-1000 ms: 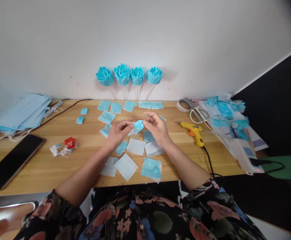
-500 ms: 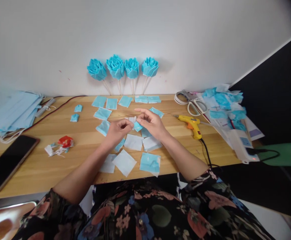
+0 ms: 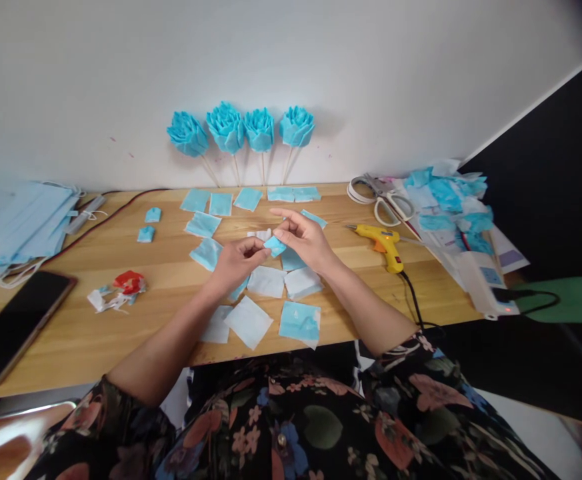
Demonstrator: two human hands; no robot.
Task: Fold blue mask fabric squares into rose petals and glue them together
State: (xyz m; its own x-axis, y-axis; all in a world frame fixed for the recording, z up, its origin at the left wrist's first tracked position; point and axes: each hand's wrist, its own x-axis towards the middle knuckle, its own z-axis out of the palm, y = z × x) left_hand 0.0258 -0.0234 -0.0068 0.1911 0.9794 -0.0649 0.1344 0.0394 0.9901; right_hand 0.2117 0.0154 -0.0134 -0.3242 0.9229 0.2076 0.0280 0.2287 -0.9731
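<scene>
Between my two hands is a small folded piece of blue mask fabric (image 3: 275,246). My left hand (image 3: 237,262) pinches its left corner between thumb and fingers. My right hand (image 3: 305,241) grips its upper right side, with the index finger stretched out above. Under and around the hands lie several cut fabric squares, among them a white square (image 3: 249,323), a blue square (image 3: 300,321) and another blue square (image 3: 203,225). Two small folded petals (image 3: 153,215) sit apart to the left.
Several blue fabric flowers (image 3: 225,128) on sticks lean at the wall. A yellow glue gun (image 3: 379,243), scissors (image 3: 389,202) and tape roll (image 3: 360,190) lie right, near fabric scraps (image 3: 443,193) and a power strip (image 3: 488,283). Masks (image 3: 25,217) and a phone (image 3: 18,327) lie left.
The blue piece between my fingers has turned and shows more of its flat face. My hands stay close together in nearly the same place. The view has shifted slightly.
</scene>
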